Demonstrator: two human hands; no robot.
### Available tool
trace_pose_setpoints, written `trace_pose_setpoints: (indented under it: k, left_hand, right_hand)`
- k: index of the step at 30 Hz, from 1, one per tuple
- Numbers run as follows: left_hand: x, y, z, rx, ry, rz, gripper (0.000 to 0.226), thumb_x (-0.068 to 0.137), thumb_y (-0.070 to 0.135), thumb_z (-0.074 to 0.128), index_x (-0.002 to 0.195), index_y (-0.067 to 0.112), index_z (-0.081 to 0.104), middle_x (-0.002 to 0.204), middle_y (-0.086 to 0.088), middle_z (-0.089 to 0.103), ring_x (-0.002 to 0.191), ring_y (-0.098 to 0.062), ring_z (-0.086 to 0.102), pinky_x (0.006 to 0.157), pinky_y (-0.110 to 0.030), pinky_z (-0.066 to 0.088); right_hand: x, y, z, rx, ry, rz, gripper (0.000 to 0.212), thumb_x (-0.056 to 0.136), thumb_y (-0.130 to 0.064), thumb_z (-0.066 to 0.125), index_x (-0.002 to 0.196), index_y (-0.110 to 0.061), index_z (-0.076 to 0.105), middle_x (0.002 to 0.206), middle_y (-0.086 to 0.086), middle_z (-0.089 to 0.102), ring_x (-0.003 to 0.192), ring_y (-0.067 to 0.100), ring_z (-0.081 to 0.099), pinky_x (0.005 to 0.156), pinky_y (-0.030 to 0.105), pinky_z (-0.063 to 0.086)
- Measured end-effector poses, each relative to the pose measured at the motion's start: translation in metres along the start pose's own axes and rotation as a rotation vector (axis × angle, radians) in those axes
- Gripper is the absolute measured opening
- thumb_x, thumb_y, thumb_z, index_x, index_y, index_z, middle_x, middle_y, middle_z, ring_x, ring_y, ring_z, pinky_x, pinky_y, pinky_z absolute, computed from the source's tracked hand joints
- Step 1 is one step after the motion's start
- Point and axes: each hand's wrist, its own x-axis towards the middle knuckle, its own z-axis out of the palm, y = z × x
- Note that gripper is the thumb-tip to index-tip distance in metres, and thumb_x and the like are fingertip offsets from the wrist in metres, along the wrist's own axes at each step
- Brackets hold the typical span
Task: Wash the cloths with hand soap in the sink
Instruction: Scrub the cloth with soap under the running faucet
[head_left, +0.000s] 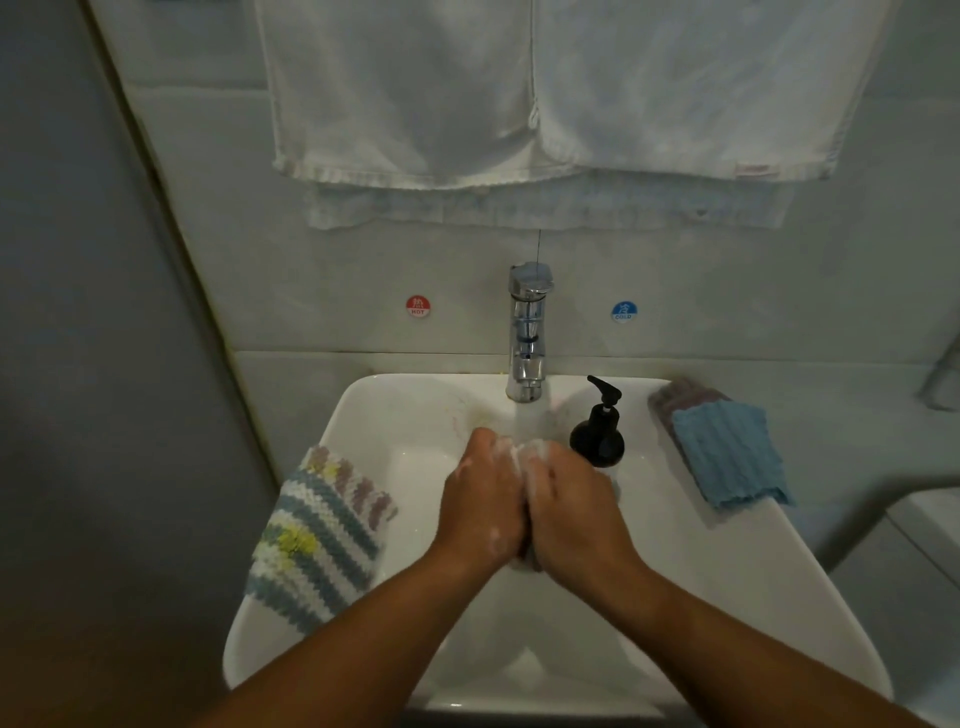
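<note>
So, both hands are balled up together over the bowl. Left hand (483, 499) and right hand (571, 504) press knuckle to knuckle, fingers curled in around a pale sudsy cloth (525, 454). Most of it's hidden between the palms; only a foamy bit pokes out at the fingertips, plus a greyish scrap near the wrists. There are suds on both hands too.

They sit right under the tap (527, 332). It looks like water is running, though the stream is faint enough that I wouldn't swear to it. Soap pump (597, 436) stands just beside the right hand, on the sink (779, 597) rim. Striped cloth (317, 540) is draped over the left rim. Blue cloth (727, 457) lies on the right rim, on top of a dark cloth (675, 397).

My read: this is the scrub step on one cloth, soap already on. Next it'd want a rinse under the tap and a wring — then somewhere to park it apart from the unwashed ones, and a free hand to grab the next. Can't tell which of the rim cloths are done.
</note>
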Motion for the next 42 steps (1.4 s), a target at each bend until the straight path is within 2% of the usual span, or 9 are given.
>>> trace_pose_setpoints:
  k: [5, 11, 14, 19, 23, 27, 32, 38, 42]
  left_hand:
    - [-0.026, 0.016, 0.006, -0.185, -0.056, 0.01, 0.02, 0.109, 0.03, 0.033, 0.111, 0.019, 0.05, 0.09, 0.004, 0.06, 0.078, -0.009, 0.06, 0.049, -0.017, 0.049]
    - [0.001, -0.002, 0.001, -0.036, 0.098, -0.035, 0.019, 0.108, 0.033, 0.035, 0.102, 0.024, 0.051, 0.089, 0.01, 0.06, 0.083, -0.014, 0.06, 0.064, -0.022, 0.046]
    - [-0.012, -0.004, 0.01, -0.084, -0.009, -0.042, 0.019, 0.109, 0.033, 0.035, 0.105, 0.023, 0.051, 0.092, 0.004, 0.063, 0.081, -0.013, 0.064, 0.061, -0.024, 0.054]
    - [-0.02, 0.011, 0.007, -0.172, -0.041, -0.008, 0.015, 0.106, 0.027, 0.039, 0.101, 0.019, 0.051, 0.091, -0.001, 0.061, 0.075, -0.01, 0.058, 0.044, -0.01, 0.039]
    - [-0.001, -0.001, 0.003, -0.086, 0.131, -0.025, 0.016, 0.106, 0.029, 0.04, 0.098, 0.022, 0.052, 0.087, 0.007, 0.06, 0.08, -0.013, 0.058, 0.062, -0.022, 0.043]
    - [-0.016, -0.004, 0.013, -0.01, -0.059, 0.068, 0.016, 0.105, 0.03, 0.047, 0.107, 0.018, 0.057, 0.096, 0.001, 0.065, 0.09, -0.021, 0.065, 0.078, -0.04, 0.059]
    - [-0.015, 0.01, 0.004, -0.094, -0.019, 0.099, 0.023, 0.105, 0.033, 0.04, 0.087, 0.023, 0.049, 0.081, 0.004, 0.058, 0.073, -0.012, 0.055, 0.061, -0.028, 0.045]
    - [-0.007, -0.001, 0.003, -0.006, 0.062, 0.047, 0.017, 0.106, 0.028, 0.044, 0.102, 0.017, 0.057, 0.094, 0.001, 0.064, 0.089, -0.021, 0.064, 0.074, -0.032, 0.053]
    - [-0.026, 0.012, 0.006, -0.124, -0.074, 0.064, 0.02, 0.107, 0.027, 0.04, 0.1, 0.015, 0.053, 0.086, 0.003, 0.06, 0.072, -0.008, 0.057, 0.05, -0.014, 0.046]
  right_hand:
    - [0.03, 0.019, -0.003, -0.035, 0.092, 0.121, 0.039, 0.107, -0.03, 0.04, 0.075, -0.017, 0.059, 0.072, 0.002, 0.064, 0.066, 0.012, 0.061, 0.062, 0.029, 0.045]
    - [-0.003, 0.004, 0.007, -0.075, -0.061, -0.038, 0.025, 0.104, -0.019, 0.047, 0.084, -0.016, 0.062, 0.072, -0.005, 0.062, 0.063, 0.008, 0.063, 0.054, 0.018, 0.045]
    - [0.016, 0.014, 0.005, -0.019, 0.117, 0.008, 0.033, 0.105, -0.029, 0.042, 0.077, -0.019, 0.058, 0.07, -0.003, 0.061, 0.064, 0.011, 0.059, 0.059, 0.028, 0.043]
    - [0.02, 0.028, -0.001, -0.132, 0.001, 0.091, 0.034, 0.105, -0.027, 0.046, 0.075, -0.019, 0.061, 0.073, -0.001, 0.066, 0.069, 0.015, 0.064, 0.058, 0.025, 0.044]
    - [-0.007, 0.007, 0.004, -0.023, -0.085, 0.001, 0.032, 0.105, -0.022, 0.041, 0.079, -0.021, 0.059, 0.069, -0.004, 0.063, 0.059, 0.006, 0.061, 0.052, 0.018, 0.045]
    - [0.021, 0.013, -0.003, -0.03, 0.135, -0.013, 0.036, 0.103, -0.032, 0.044, 0.073, -0.015, 0.054, 0.065, -0.001, 0.057, 0.06, 0.009, 0.052, 0.056, 0.028, 0.04]
    - [0.023, 0.022, -0.003, -0.13, 0.051, 0.086, 0.036, 0.106, -0.029, 0.042, 0.075, -0.022, 0.058, 0.073, -0.004, 0.063, 0.07, 0.015, 0.062, 0.058, 0.016, 0.043]
    - [-0.001, 0.0, 0.001, 0.051, 0.076, -0.067, 0.031, 0.105, -0.024, 0.042, 0.078, -0.02, 0.054, 0.068, -0.004, 0.057, 0.062, 0.0, 0.057, 0.054, 0.014, 0.043]
    - [0.028, 0.021, -0.001, 0.029, 0.206, 0.101, 0.038, 0.107, -0.034, 0.04, 0.078, -0.018, 0.057, 0.071, 0.0, 0.06, 0.064, 0.009, 0.057, 0.058, 0.026, 0.042]
